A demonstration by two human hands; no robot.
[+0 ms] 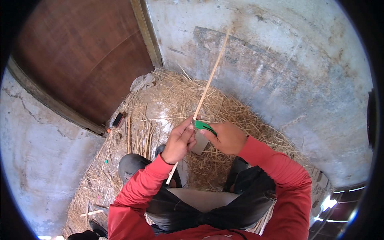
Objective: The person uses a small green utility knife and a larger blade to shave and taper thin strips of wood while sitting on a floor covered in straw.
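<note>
A long, thin pale wooden strip (pixel 212 78), perhaps bamboo, slants away from me toward the far wall. My left hand (pixel 179 142) is closed around its lower part, and the short near end sticks out below my wrist. In my right hand (pixel 231 138) is a green-handled utility knife (pixel 205 126), gripped with the fingers wrapped round it. The knife's front end meets the strip right at my left fingertips. How far the blade reaches is hidden there.
Straw-like shavings (pixel 240 112) cover much of the floor. Several loose strips (pixel 140 136) lie at left, near a small dark block (pixel 118 119). A brown door (pixel 88 52) and a stained wall (pixel 280 72) stand beyond. Another dark shoe (pixel 98 228) shows at lower left.
</note>
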